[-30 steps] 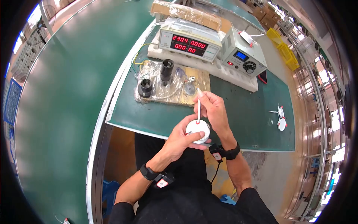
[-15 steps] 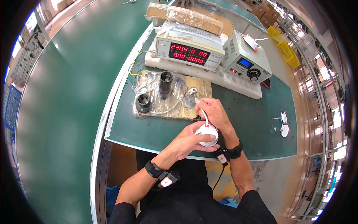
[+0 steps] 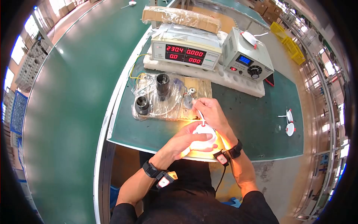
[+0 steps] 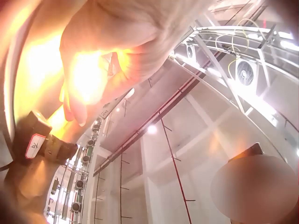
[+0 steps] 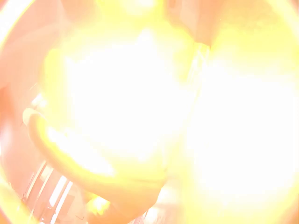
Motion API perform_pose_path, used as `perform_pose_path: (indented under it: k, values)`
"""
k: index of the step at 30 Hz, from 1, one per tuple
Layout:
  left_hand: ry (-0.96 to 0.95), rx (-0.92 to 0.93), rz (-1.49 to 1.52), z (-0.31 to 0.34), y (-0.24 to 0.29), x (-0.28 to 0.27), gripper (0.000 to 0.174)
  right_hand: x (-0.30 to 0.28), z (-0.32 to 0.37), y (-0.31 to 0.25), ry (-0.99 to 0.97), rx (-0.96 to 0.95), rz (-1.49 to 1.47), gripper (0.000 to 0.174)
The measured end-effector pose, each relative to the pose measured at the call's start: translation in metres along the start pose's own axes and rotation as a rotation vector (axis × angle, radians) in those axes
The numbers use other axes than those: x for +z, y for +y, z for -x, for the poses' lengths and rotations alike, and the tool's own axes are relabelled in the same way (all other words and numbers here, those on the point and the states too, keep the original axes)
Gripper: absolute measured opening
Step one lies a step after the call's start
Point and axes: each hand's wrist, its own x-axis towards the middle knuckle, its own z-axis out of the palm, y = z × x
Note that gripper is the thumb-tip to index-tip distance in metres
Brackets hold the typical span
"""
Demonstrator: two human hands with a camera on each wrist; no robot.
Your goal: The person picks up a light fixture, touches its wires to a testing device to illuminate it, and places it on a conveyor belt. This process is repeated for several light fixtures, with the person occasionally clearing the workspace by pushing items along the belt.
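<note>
In the head view the left hand (image 3: 182,139) grips a round white lamp (image 3: 204,136), thumb across its back. The lamp is lit and throws a yellow glow on both hands and the table edge. A white cable (image 3: 201,116) rises from its back, and the right hand (image 3: 211,113) pinches the cable's upper end beside a small metal contact (image 3: 191,90) on a wooden board (image 3: 203,84). Glare whitens the left wrist view around the left hand (image 4: 112,42); the right wrist view is almost wholly washed out.
Black sockets (image 3: 163,86) stand on the plastic-wrapped board. Behind are a meter with red digits (image 3: 185,53) and a grey box with a dial (image 3: 247,56), on white foam (image 3: 238,83). Other white lamps (image 3: 290,129) lie at the table's right.
The lamp has gone from dark to brightly lit. Both hands moved toward the board, then stayed close to it. The head view has shifted slightly, and some meter digits differ.
</note>
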Motion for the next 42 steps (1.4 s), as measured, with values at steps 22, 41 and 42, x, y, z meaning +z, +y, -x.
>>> perform_pose_path:
  k: [22,41,42]
  values:
    - [0.037,-0.037,0.066,-0.003,0.001,0.006,0.042,0.003,0.003,-0.002,0.057,-0.057,0.086,0.036]
    - [0.019,-0.002,-0.059,-0.011,-0.008,-0.003,0.041,0.004,0.004,-0.003,0.07,-0.063,0.065,0.035]
    - [0.015,0.0,-0.055,-0.01,-0.007,-0.003,0.041,0.005,0.005,-0.003,0.071,-0.06,0.064,0.034]
